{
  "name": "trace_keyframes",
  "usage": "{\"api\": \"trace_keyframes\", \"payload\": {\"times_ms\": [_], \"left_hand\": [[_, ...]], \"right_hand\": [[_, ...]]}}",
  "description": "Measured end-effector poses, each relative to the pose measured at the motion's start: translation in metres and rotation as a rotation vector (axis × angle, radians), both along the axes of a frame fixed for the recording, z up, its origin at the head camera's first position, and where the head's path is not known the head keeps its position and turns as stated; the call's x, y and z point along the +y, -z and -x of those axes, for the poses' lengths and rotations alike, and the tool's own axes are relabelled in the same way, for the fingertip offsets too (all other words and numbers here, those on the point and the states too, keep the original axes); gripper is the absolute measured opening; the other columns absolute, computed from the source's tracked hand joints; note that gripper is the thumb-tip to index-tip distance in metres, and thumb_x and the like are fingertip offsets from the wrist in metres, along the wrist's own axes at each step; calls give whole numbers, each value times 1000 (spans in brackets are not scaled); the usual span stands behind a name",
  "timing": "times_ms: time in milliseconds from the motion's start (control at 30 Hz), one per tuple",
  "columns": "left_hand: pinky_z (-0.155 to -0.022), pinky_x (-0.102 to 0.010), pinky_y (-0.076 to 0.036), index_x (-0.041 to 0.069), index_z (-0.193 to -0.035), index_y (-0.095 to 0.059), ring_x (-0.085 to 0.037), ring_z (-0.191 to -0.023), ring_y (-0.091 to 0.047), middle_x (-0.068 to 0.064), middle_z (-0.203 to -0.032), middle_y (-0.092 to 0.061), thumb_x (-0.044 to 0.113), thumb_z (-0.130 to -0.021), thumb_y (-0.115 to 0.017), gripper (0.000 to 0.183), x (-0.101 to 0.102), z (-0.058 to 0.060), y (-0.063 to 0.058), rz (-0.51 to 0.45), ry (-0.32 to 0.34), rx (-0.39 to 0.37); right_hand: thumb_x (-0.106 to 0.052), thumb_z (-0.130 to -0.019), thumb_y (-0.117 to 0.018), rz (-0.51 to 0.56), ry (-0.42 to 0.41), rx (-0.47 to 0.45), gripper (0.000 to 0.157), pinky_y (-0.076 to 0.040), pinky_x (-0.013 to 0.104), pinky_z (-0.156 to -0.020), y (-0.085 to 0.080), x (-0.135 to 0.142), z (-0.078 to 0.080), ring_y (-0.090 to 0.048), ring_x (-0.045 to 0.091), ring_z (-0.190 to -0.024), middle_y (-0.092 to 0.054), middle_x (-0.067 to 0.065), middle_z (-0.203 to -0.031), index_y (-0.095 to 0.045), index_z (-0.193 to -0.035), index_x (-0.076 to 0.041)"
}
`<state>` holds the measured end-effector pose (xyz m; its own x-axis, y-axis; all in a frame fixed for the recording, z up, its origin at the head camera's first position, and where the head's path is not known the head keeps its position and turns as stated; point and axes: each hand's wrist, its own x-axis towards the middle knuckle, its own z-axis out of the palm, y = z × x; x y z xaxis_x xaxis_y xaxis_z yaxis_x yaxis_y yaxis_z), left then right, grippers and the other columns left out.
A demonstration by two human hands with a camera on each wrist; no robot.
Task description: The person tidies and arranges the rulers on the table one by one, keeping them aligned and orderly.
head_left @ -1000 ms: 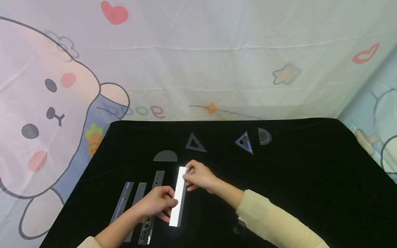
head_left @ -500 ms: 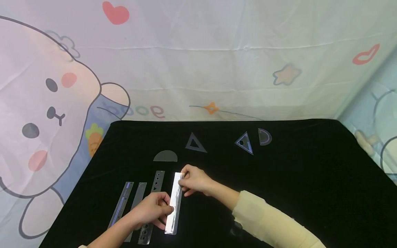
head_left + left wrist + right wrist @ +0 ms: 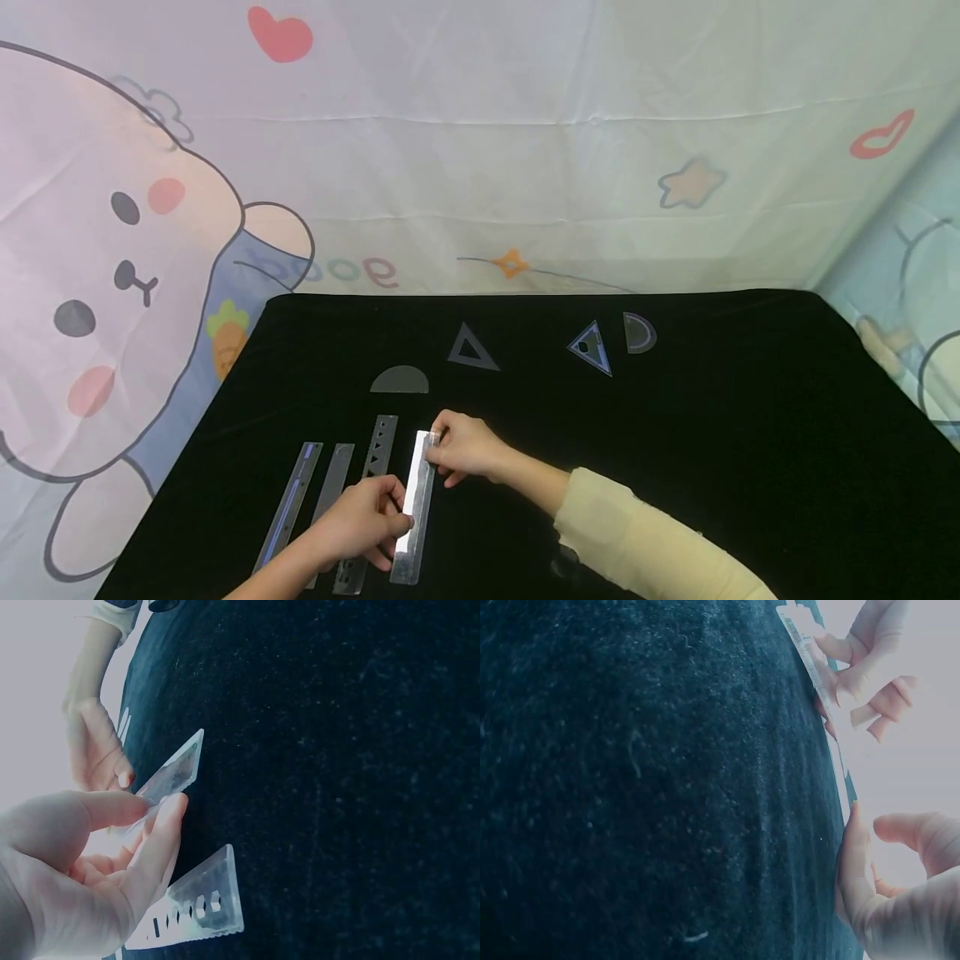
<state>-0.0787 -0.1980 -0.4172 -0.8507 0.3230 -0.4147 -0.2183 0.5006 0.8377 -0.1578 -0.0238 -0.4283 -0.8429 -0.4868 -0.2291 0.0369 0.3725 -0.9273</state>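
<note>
A clear straight ruler (image 3: 411, 533), bright with glare along one side, slants upright in the middle of the head view. My left hand (image 3: 363, 518) pinches its left edge near the lower part, thumb on top. At its upper end, my right hand (image 3: 467, 450) pinches the right edge between thumb and fingers. The left wrist view shows the ruler's tip (image 3: 180, 769) beyond the left thumb and forefinger. Just left of it lies a ruler with cut-out shapes (image 3: 381, 442), partly hidden behind my left hand; its near end shows holes in the left wrist view.
Two more rulers lie farther left, a plain one (image 3: 334, 477) and a blue-marked one (image 3: 288, 504). Beyond the hands are a plain protractor (image 3: 400, 380), a grey set square (image 3: 470, 360), a blue-marked set square (image 3: 600, 354) and a blue-marked protractor (image 3: 640, 333), all on a black cloth (image 3: 750, 433).
Both hands have brought the ruler toward the near edge and slightly left, closer alongside the cut-out ruler. Its glare has lessened. The other rulers and shapes stay put.
</note>
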Motion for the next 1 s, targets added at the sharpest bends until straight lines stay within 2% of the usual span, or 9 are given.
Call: {"api": "trace_keyframes", "payload": {"times_ms": [167, 467, 800, 1000], "left_hand": [[-47, -34, -54, 0, -92, -51, -15, -51, -60, -8, -67, -58, 4, -81, -62, 17, 0, -2, -1, 41, 2, 7], [-42, -32, -52, 1, -89, -50, -14, -47, -59, -7, -64, -55, 1, -78, -63, 17, 1, -6, -4, 136, -2, 90], [-40, -29, -51, 1, -89, -51, -15, -46, -58, -7, -63, -54, 2, -76, -67, 21, 2, -8, -4, 222, -7, 142], [-39, -28, -50, 2, -89, -51, -14, -44, -57, -6, -61, -53, 2, -75, -69, 22, 3, -10, -5, 265, -6, 173]], "right_hand": [[-3, -80, -63, -21, -13, 24, 17, -54, 27, -47, 1, -2, -2, -55, 12, -54, -54, 5, -69, -52, -94, -4], [-6, -80, -65, -92, -41, 89, 16, -53, 25, -46, 2, -4, -3, -54, 11, -50, -53, 2, -65, -53, -90, -8], [-12, -80, -66, -265, -64, 291, 15, -46, 18, -38, 4, -10, -3, -52, 6, -38, -53, -4, -56, -53, -85, -8], [-17, -81, -66, -336, -89, 344, 16, -42, 16, -37, 5, -11, -3, -50, 4, -37, -52, -6, -52, -52, -84, -10]]}}
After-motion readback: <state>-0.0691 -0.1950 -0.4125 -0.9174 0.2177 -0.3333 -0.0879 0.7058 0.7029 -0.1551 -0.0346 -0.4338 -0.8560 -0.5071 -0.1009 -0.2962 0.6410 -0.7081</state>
